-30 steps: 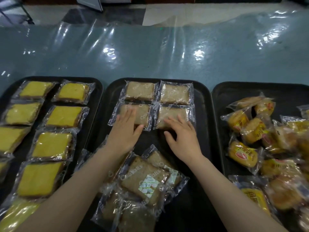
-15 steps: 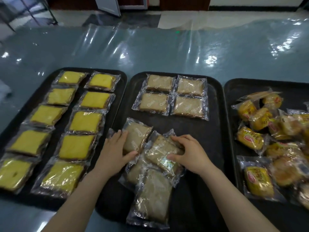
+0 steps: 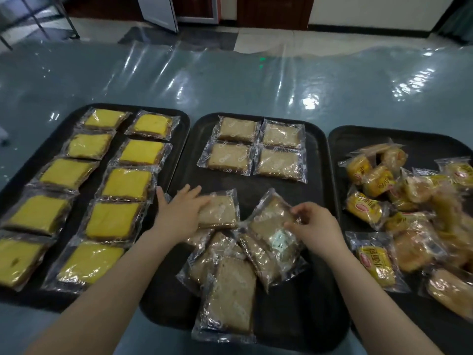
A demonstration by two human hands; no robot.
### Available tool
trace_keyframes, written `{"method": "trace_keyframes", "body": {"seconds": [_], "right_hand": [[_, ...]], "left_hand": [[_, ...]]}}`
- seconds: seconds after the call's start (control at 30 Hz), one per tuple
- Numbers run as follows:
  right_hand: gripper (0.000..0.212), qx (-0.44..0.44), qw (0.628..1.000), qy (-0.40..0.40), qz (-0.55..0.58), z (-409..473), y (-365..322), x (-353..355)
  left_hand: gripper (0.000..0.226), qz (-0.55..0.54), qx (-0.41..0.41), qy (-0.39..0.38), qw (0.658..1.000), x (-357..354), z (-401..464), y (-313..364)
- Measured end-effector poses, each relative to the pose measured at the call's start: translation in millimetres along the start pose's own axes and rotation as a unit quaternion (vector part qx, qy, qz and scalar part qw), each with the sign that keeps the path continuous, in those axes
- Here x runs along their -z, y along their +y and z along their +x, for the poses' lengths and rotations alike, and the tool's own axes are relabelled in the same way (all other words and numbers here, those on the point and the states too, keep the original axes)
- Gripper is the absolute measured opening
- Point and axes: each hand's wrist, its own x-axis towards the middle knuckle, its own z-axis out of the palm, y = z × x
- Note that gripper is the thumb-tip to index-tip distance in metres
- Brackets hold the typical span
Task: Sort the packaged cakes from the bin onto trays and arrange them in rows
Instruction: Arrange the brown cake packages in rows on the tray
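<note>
Glossy blue-grey plastic sheeting covers the table [image 3: 230, 80], which fills the upper half of the frame and runs under three black trays. At left, the left tray [image 3: 184, 119] carries the yellow cakes [image 3: 126, 184], each in clear wrap, set out in two neat columns from the upper left down to the lower left edge. Across the centre, the middle tray [image 3: 317, 201] holds the brown cakes: four of them, the arranged brown cakes [image 3: 252, 148], lie in a tidy two-by-two block near its top, and the loose pile [image 3: 230, 280] of overlapping packets sprawls over its lower part. On the right side, the right tray [image 3: 435, 142] bears a jumble of round cakes [image 3: 378, 180] in yellow printed wrappers, heaped without order.

Both my forearms come up from the bottom edge. My left hand [image 3: 179, 213] lies on the left end of one wrapped brown cake [image 3: 217, 211] at the top of the pile, fingers straight and spread, pressing flat on the film rather than curling round it. My right hand [image 3: 314, 224] pinches the upper right edge of a tilted packet [image 3: 271, 226], thumb and fingertips closed on the wrapper; a pale printed label shows through the film just left of my thumb
</note>
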Motion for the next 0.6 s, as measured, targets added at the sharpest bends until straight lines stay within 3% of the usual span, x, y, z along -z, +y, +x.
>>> {"method": "trace_keyframes", "body": {"seconds": [0.13,0.2,0.3,0.37,0.5,0.6], "right_hand": [[0.029,-0.007,0.996,0.078,0.031,19,-10,19],[0.037,0.014,0.988,0.146,0.045,27,-16,24],[0.048,0.092,0.974,0.209,0.0,37,-19,20],[0.049,0.165,0.968,0.168,-0.085,41,-14,10],[0.043,0.195,0.96,-0.046,-0.194,37,9,-20],[0.039,0.188,0.957,-0.034,-0.218,35,20,-32]], "left_hand": [[0.048,0.006,0.079,0.035,0.996,3,7,17],[0.054,-0.011,0.075,0.04,0.996,1,6,28],[0.076,-0.058,0.074,-0.027,0.995,-10,10,41],[0.083,-0.046,0.06,-0.061,0.995,-21,17,45],[0.084,-0.03,0.003,-0.05,0.998,-38,34,31],[0.082,-0.022,-0.033,-0.038,0.999,-41,50,15]]}}
